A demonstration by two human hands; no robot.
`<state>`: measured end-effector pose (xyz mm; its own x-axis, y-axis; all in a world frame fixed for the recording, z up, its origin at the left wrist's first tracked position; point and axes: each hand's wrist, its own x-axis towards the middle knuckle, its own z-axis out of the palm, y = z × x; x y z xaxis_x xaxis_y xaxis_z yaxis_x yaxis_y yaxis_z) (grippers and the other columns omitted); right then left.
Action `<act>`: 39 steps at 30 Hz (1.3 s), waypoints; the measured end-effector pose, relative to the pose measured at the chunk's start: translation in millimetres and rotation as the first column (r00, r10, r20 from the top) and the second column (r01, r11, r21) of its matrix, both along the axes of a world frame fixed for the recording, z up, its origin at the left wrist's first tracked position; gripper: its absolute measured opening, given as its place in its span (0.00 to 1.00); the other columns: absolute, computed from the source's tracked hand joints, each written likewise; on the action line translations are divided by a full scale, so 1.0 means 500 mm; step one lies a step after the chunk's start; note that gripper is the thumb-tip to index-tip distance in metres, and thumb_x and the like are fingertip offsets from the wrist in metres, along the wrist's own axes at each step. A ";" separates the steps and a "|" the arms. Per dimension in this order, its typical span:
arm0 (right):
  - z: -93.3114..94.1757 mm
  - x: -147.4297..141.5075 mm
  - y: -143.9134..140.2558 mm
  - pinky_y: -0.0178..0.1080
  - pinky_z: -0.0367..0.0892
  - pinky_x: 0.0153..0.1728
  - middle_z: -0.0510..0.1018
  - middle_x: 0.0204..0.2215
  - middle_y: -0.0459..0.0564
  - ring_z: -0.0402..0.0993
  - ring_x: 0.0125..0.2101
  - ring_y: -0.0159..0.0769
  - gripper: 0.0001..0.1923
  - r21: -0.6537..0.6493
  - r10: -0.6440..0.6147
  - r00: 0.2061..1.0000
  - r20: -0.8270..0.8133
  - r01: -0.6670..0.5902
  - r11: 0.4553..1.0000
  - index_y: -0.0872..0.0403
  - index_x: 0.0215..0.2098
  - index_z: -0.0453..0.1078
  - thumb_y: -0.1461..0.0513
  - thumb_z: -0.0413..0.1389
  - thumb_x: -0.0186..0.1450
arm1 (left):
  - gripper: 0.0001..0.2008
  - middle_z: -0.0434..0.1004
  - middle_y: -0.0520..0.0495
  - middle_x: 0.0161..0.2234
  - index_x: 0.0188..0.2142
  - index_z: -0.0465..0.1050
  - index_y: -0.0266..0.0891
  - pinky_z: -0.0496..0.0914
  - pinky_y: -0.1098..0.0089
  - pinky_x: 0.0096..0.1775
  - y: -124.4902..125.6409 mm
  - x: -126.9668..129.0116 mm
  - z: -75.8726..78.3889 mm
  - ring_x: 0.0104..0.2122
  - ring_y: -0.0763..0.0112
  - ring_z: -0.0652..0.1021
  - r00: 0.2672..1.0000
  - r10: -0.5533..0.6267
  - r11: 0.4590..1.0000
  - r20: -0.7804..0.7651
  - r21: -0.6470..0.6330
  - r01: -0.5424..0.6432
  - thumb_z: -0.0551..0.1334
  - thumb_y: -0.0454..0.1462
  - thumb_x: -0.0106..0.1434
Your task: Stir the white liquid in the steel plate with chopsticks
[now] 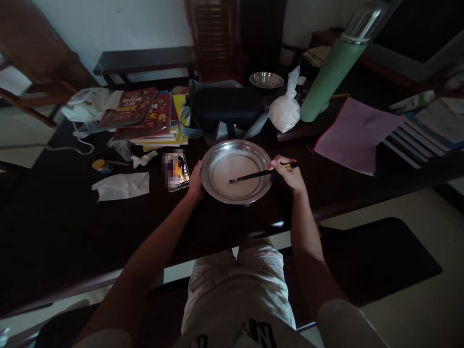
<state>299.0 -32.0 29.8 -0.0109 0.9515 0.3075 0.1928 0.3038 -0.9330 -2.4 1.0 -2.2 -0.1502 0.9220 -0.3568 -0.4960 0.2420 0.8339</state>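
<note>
At the far left of the dark table (83,232), a white plastic bag (85,104) is heaped beside a pile of red-covered books (145,116). Nearer the front, a small jar (102,166), a flat white sheet (123,186) and a crumpled tissue (144,159) are laid out. A phone (176,169) is placed with its screen lit, just left of the left hand (196,180). By that hand the left rim of a shallow metal bowl (237,197) is touched; the fingers are partly hidden, so how far they are closed cannot be told. The bowl is set near the table's front edge, before the person, and a whitish substance (232,166) is held in it. Behind it, a black case (226,104) is seen among grey straps. A slim black utensil (253,175) is slanted across the bowl — its lower tip at the whitish substance, its upper part gripped by the closed fingers of the right hand (288,174). Farther back, a second metal bowl (266,79) and a knotted bag of white material (284,115) are placed. To the right, a green thermos (331,79), a pink folder (357,133) and stacked books are seen — the last at the right end.
</note>
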 end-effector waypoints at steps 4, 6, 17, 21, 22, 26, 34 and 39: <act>0.003 0.001 0.001 0.43 0.72 0.38 0.81 0.24 0.45 0.79 0.30 0.38 0.28 0.039 -0.141 0.990 -0.007 0.141 0.989 0.48 0.23 0.77 0.34 0.63 0.61 | 0.15 0.86 0.47 0.33 0.32 0.79 0.41 0.78 0.60 0.52 0.001 -0.001 -0.002 0.45 0.54 0.85 1.000 0.000 1.000 0.008 0.029 0.000 0.70 0.50 0.61; 0.003 0.006 -0.001 0.43 0.73 0.37 0.79 0.22 0.45 0.78 0.28 0.38 0.30 0.020 -0.206 0.978 -0.035 0.207 0.978 0.48 0.21 0.75 0.33 0.62 0.60 | 0.16 0.85 0.47 0.32 0.32 0.79 0.42 0.78 0.59 0.51 0.003 -0.002 -0.006 0.46 0.53 0.85 1.000 -0.007 0.999 0.004 0.033 0.007 0.71 0.52 0.60; 0.001 0.006 -0.002 0.43 0.73 0.38 0.79 0.23 0.44 0.78 0.29 0.38 0.28 0.033 -0.189 0.981 -0.038 0.190 0.981 0.48 0.22 0.75 0.36 0.64 0.62 | 0.17 0.85 0.47 0.32 0.34 0.79 0.41 0.78 0.59 0.50 0.003 -0.002 -0.009 0.45 0.54 0.85 1.000 -0.024 0.999 0.000 0.029 0.024 0.70 0.52 0.61; -0.001 0.008 -0.003 0.42 0.73 0.38 0.79 0.22 0.45 0.78 0.28 0.37 0.27 0.014 -0.101 0.994 -0.044 0.101 0.995 0.48 0.21 0.76 0.37 0.64 0.63 | 0.16 0.85 0.47 0.31 0.35 0.80 0.41 0.79 0.60 0.49 0.002 -0.003 -0.009 0.44 0.54 0.85 1.000 -0.021 1.000 0.010 0.024 0.021 0.69 0.52 0.62; -0.001 0.005 -0.002 0.43 0.73 0.38 0.80 0.23 0.45 0.79 0.29 0.38 0.26 0.011 -0.055 0.998 -0.019 0.055 0.998 0.48 0.22 0.77 0.38 0.65 0.62 | 0.16 0.85 0.47 0.31 0.35 0.80 0.41 0.79 0.60 0.49 0.003 -0.003 -0.010 0.43 0.55 0.85 1.000 -0.018 1.000 0.015 0.022 0.018 0.69 0.51 0.62; -0.004 0.001 0.001 0.43 0.73 0.39 0.82 0.25 0.45 0.80 0.31 0.39 0.26 0.039 -0.077 0.997 0.021 0.076 0.996 0.47 0.24 0.79 0.36 0.64 0.62 | 0.14 0.85 0.47 0.32 0.34 0.80 0.41 0.78 0.62 0.49 0.003 -0.004 -0.010 0.43 0.57 0.85 0.999 -0.015 1.000 0.029 0.019 0.014 0.69 0.50 0.63; -0.003 0.005 -0.001 0.44 0.73 0.39 0.81 0.24 0.45 0.79 0.30 0.39 0.27 0.009 -0.040 0.999 0.017 0.040 0.999 0.47 0.23 0.78 0.36 0.64 0.61 | 0.15 0.84 0.47 0.32 0.34 0.79 0.41 0.78 0.61 0.50 0.005 -0.006 -0.015 0.45 0.55 0.84 1.000 -0.007 1.000 0.011 0.017 0.006 0.70 0.51 0.61; -0.001 0.004 -0.001 0.43 0.73 0.39 0.80 0.23 0.45 0.78 0.30 0.39 0.27 0.042 -0.163 0.987 -0.013 0.163 0.986 0.47 0.22 0.77 0.35 0.64 0.61 | 0.16 0.85 0.47 0.33 0.34 0.79 0.42 0.78 0.61 0.49 0.007 -0.007 -0.020 0.45 0.55 0.84 1.000 -0.009 1.000 -0.009 0.026 0.010 0.71 0.52 0.60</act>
